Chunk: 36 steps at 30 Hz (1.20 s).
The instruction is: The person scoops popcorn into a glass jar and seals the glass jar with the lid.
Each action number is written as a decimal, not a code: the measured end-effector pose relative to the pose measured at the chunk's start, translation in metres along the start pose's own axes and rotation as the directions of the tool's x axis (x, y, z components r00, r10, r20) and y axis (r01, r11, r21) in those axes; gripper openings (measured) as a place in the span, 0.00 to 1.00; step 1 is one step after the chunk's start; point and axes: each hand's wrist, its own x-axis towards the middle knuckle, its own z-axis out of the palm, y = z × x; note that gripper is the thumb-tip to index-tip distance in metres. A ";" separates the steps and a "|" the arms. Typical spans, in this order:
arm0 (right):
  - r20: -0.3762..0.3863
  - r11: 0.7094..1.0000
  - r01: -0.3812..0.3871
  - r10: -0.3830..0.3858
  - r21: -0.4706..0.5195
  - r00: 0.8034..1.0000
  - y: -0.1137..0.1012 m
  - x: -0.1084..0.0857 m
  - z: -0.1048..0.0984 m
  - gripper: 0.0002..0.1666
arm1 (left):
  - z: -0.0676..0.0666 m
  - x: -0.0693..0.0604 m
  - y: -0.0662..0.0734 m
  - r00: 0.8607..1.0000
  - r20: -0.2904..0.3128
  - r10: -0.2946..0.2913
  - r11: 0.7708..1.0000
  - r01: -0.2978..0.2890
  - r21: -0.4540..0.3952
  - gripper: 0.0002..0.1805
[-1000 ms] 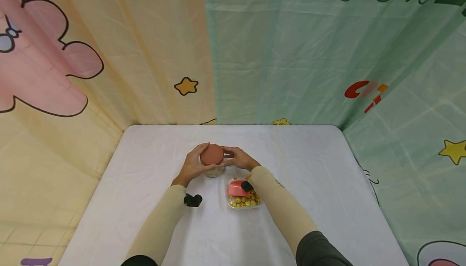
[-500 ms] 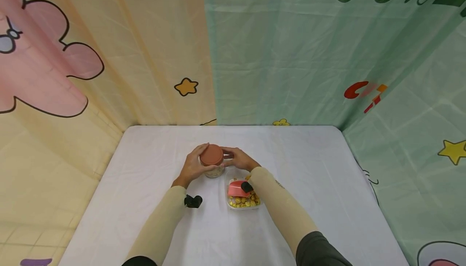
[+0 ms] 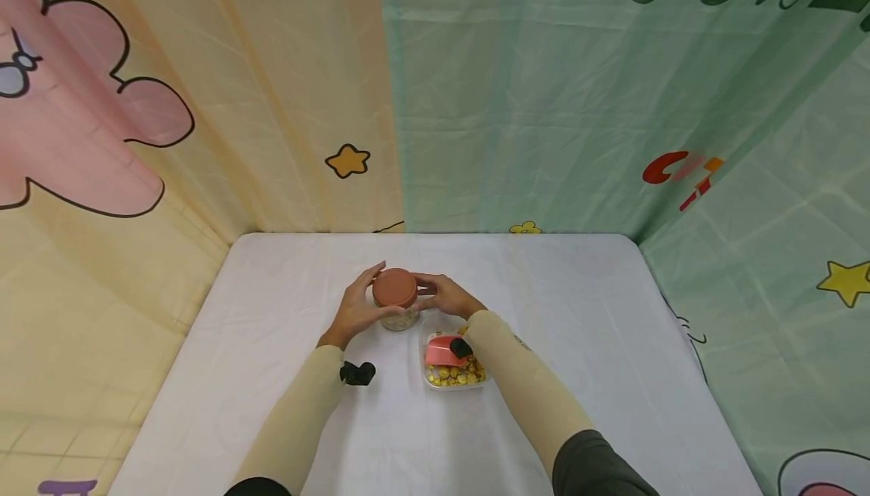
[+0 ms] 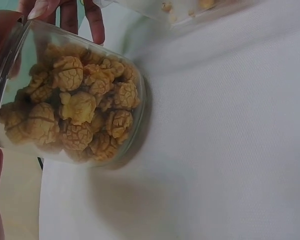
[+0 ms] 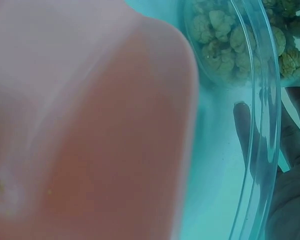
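A clear jar (image 4: 75, 100) of popcorn with a reddish-brown lid (image 3: 395, 288) stands on the table between both hands. Around the lid's left side is my left hand (image 3: 355, 311), its thumb along the near edge. A small gap shows between its upper finger and the lid in the head view. My right hand (image 3: 447, 296) holds the jar from the right, with fingers partly hidden behind the glass in the left wrist view. Just in front of the right hand, a clear plastic box (image 3: 457, 389) holds yellow popcorn (image 3: 445, 375) and a pink scoop (image 3: 440, 352).
A white-covered table (image 3: 544, 315) carries the jar and the box. Printed curtains (image 3: 476, 103) enclose it at the back and sides. My right forearm (image 3: 526, 375) passes over the box's right edge; the scoop fills much of the right wrist view.
My left hand has shifted slightly left and its fingers have spread away from the lid. The right hand, jar and box stay in place.
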 end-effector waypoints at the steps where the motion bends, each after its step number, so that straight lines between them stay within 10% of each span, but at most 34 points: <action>1: 0.000 1.000 -0.002 0.002 0.002 1.000 0.000 0.000 0.000 0.41 | 0.000 0.000 -0.001 1.000 -0.004 -0.002 1.000 0.002 -0.014 0.57; 36: -0.017 1.000 -0.021 0.021 0.006 1.000 0.001 0.001 0.002 0.42 | 0.045 -0.027 -0.048 0.978 -0.046 -0.201 0.948 0.183 -0.259 0.58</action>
